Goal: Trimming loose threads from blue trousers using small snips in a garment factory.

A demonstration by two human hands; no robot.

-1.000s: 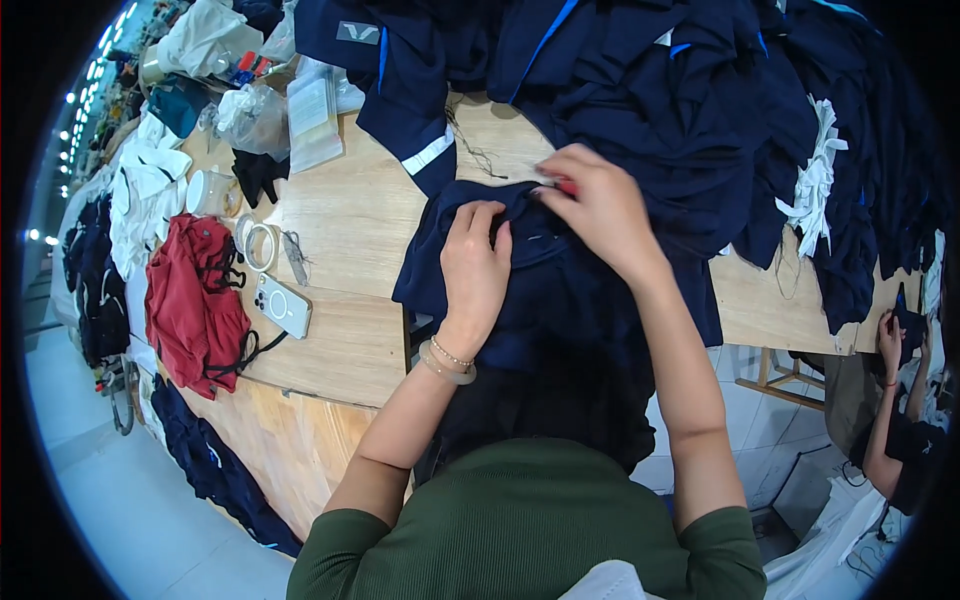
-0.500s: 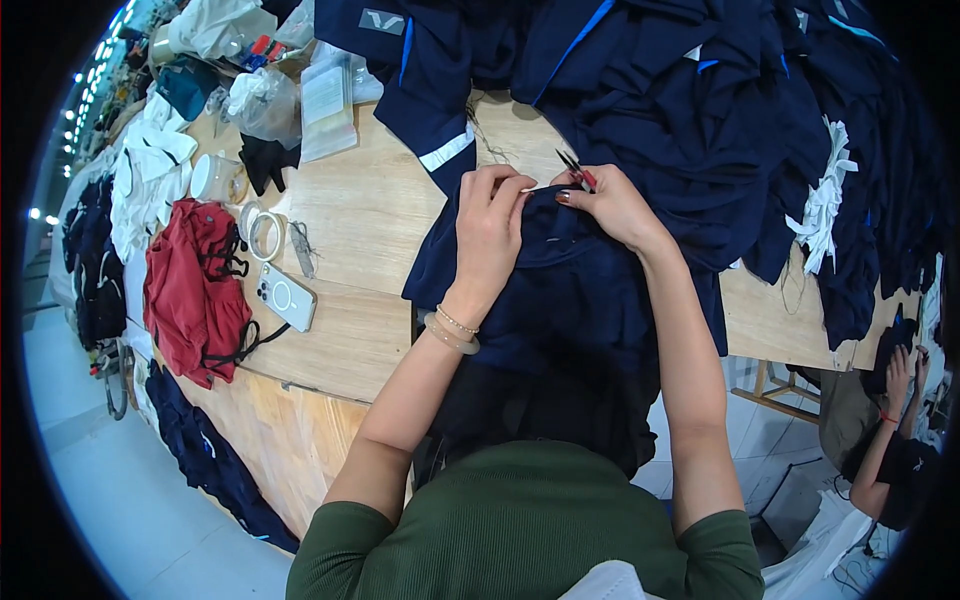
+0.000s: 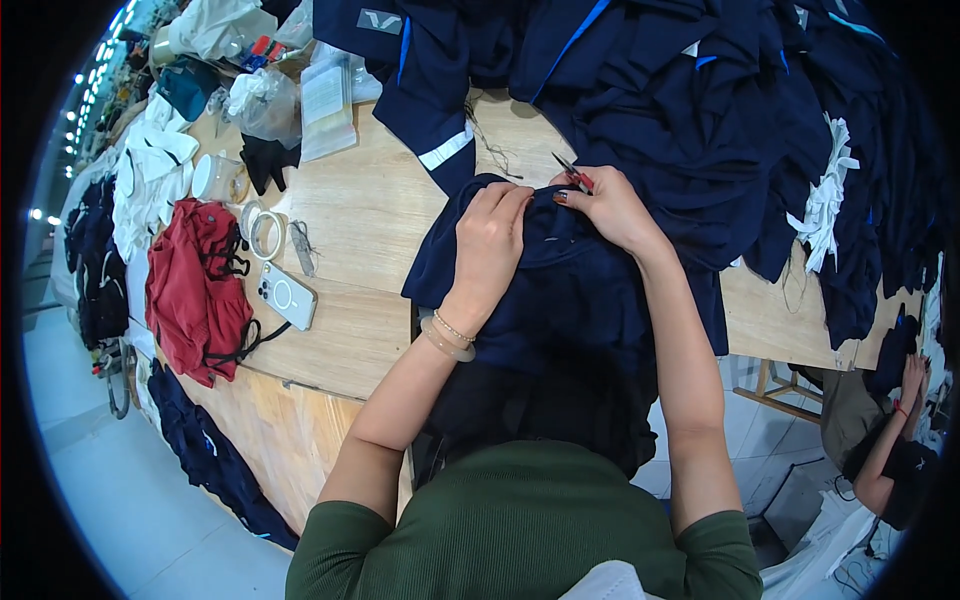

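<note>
A navy garment (image 3: 575, 290) lies across the table edge and hangs down toward my lap. My left hand (image 3: 488, 235) is closed on its upper edge, fingertips pinching the cloth. Opposite it, my right hand (image 3: 618, 212) grips the same edge between thumb and fingers and also has small red-handled thread snips (image 3: 582, 180) tucked in it. The snips' dark blades point up and to the left, away from the cloth. A small light mark shows on the fabric below the hands.
Beyond the hands, navy garments (image 3: 660, 130) are heaped. To the left lie a phone (image 3: 287, 296), tape rolls (image 3: 264, 235), a red cloth bag (image 3: 195, 290) and plastic bags (image 3: 264, 105). White strips (image 3: 826, 205) hang at right. Another person (image 3: 890, 440) sits at the lower right.
My left hand has turned slightly and its fingers have come down onto the cloth, whose edge now shows behind them. The snips have tipped slightly; the right hand has barely moved.
</note>
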